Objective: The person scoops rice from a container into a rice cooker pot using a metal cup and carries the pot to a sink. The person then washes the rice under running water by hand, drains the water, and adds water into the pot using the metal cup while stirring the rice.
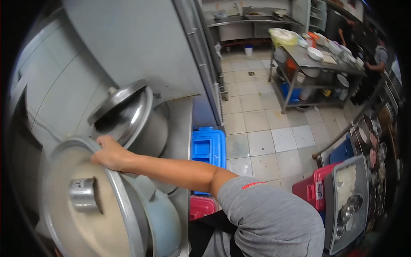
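My right hand [112, 155] reaches across to the left, its fingers closed over the rim of a large metal basin [122, 201]. A pale beige mass [96, 227] fills the basin, too blurred to name. On top of it lies a metal cup [83, 195] with dark marks on its side. Just behind my hand stands a big metal pot [156, 128], with a lid [120, 100] tilted over its mouth. A pale blue-green tub [165, 222] sits beside the basin, under my forearm. My left hand is out of view.
A blue bin [209, 147] and a red bin [203, 207] stand below the counter [182, 115]. To my right is a grey tub [332, 210] with ladles. Further off, bowls cover a metal table [308, 64]; people [376, 62] stand beside it. Sinks [239, 30] line the back wall.
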`<state>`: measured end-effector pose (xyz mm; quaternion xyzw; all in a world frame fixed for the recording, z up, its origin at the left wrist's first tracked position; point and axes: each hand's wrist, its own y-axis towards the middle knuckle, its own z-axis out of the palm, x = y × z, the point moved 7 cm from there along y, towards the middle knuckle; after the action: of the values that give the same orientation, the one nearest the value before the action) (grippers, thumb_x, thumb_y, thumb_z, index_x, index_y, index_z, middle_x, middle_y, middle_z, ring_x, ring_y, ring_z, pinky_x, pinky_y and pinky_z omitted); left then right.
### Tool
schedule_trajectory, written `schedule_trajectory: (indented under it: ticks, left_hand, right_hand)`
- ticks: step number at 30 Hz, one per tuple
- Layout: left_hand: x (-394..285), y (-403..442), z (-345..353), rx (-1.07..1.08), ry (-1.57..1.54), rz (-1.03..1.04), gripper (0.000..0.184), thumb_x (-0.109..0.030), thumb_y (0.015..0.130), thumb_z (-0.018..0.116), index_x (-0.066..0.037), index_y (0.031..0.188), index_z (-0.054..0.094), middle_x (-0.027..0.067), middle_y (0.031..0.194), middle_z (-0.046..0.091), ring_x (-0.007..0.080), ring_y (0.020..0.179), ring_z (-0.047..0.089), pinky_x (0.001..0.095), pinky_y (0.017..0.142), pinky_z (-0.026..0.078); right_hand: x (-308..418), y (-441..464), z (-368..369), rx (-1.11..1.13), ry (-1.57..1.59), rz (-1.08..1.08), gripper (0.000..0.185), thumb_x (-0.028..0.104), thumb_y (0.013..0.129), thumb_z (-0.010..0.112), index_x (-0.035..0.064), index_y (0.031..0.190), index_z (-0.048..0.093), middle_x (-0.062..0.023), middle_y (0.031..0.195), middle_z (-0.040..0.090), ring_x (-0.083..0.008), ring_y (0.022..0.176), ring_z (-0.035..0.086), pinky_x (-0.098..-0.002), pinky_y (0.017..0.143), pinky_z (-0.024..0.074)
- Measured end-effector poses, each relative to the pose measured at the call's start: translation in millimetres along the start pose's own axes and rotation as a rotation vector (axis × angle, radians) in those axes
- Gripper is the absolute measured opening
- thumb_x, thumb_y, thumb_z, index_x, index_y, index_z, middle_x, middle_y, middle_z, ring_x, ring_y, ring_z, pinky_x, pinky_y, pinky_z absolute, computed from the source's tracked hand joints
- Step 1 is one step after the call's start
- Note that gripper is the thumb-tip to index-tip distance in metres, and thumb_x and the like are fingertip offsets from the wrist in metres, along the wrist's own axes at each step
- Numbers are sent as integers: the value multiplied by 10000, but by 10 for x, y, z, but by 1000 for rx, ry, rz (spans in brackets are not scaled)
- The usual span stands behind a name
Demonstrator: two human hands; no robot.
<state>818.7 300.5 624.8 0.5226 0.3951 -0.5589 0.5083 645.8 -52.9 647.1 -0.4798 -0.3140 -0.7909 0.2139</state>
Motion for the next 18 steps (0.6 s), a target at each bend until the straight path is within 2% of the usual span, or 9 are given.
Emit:
schedule_trajectory:
  ticks: [1,3,6,10,12,13,15,16,18]
  left_hand:
    - [-42,-75,217,34,9,13,287,-286,713,480,-62,887,524,72,875,529,200,834,493,283,740,391]
    - [-106,-221,627,102,14,33,283,-283,714,481,-61,883,525,72,869,530,196,826,494,281,734,392]
    - [-121,-594,1257,214,20,40,277,-279,716,483,-59,877,527,72,860,533,190,814,497,277,726,394]
    - [-41,-1290,2104,351,7,20,269,-274,718,485,-56,869,530,72,848,537,182,798,500,271,715,397]
    - [6,-1631,2562,428,0,-1,266,-271,720,486,-54,866,531,72,842,538,178,790,502,269,709,398]
    - [29,-1791,2791,468,-1,-16,264,-270,720,487,-53,864,532,71,839,539,176,786,502,267,706,398]
    - [72,-2065,3235,537,-11,-43,260,-267,722,488,-52,860,533,71,833,541,172,778,504,265,701,400]
    - [80,-2163,3458,567,-18,-58,258,-266,722,488,-51,858,534,71,830,542,170,774,505,263,698,400]
    - [144,-2358,3907,645,-15,-109,255,-264,723,489,-49,854,535,71,824,544,165,766,507,260,692,402]
  right_hand:
    - [128,-54,-147,-33,-1,-13,271,85,564,577,-82,765,503,-130,682,517,-171,644,499,-274,564,404]
    - [515,-179,-417,18,116,-224,248,66,579,563,-69,776,496,-111,696,514,-157,650,494,-265,573,404]
    - [1121,-475,-1009,3,63,-336,247,47,588,557,-59,798,482,-97,702,510,-136,663,491,-262,572,406]
    - [1739,-1119,-2097,-135,84,-303,246,31,601,549,-62,815,471,-92,690,510,-118,639,490,-247,553,403]
    - [1930,-1420,-2657,-171,192,-302,445,24,591,543,-115,976,368,-109,751,471,-144,651,471,-248,537,402]
    - [2074,-1647,-2952,-210,181,-279,464,25,608,543,-142,995,348,-107,721,467,-137,626,472,-245,518,402]
    - [2193,-1963,-3594,-356,147,-239,241,40,603,544,-72,794,447,-89,638,468,-122,547,469,-254,448,384]
    - [2223,-2143,-3939,-480,29,-164,156,43,599,544,-25,700,447,-77,612,460,-119,507,459,-261,414,371]
    - [2202,-2371,-4553,-563,150,-168,174,26,586,536,-21,720,434,-51,591,430,-111,476,439,-265,386,352]
